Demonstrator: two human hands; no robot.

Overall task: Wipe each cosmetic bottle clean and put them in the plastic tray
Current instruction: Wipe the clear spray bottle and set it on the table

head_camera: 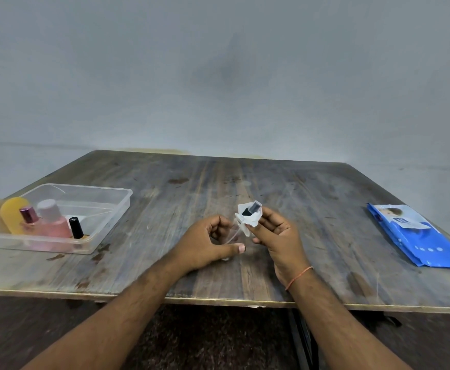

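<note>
- Centre of the frame: a small clear bottle (234,233) with a dark cap (253,208) is held above the wooden table (312,209), tilted so that the cap points up and to the right. Its transparent body is hard to trace against the wood.
- Left hand (213,244): fingers curled round the lower body of the bottle, thumb stretched along the near side; it holds the bottle for wiping.
- Right hand (276,233): fingers bent, pinching a white wet wipe (247,220) that is bunched round the neck and cap of the bottle. A thin orange thread (298,277) circles this wrist.
- Left of the frame: the clear plastic tray (117,206) lies near the table's left edge. In its near end stand a yellow bottle (12,217), a bottle with a dark pink metallic cap (29,213), a pink bottle with a pale cap (54,222) and a small black-capped bottle (76,227). The far half of the tray is unoccupied.
- Right of the frame: a blue pack of wipes (416,236) lies flat, well apart from the hands.
- Step in hand, as judged: wiping of the held bottle, at present at its cap end. No other loose bottle shows on the table, so this appears to be the last one.
- Next move, as judged: the wipe should pass over the remaining surface, the left hand turning the bottle. Then the bottle must travel leftward and be set down in the tray's free space without knocking the standing bottles.
</note>
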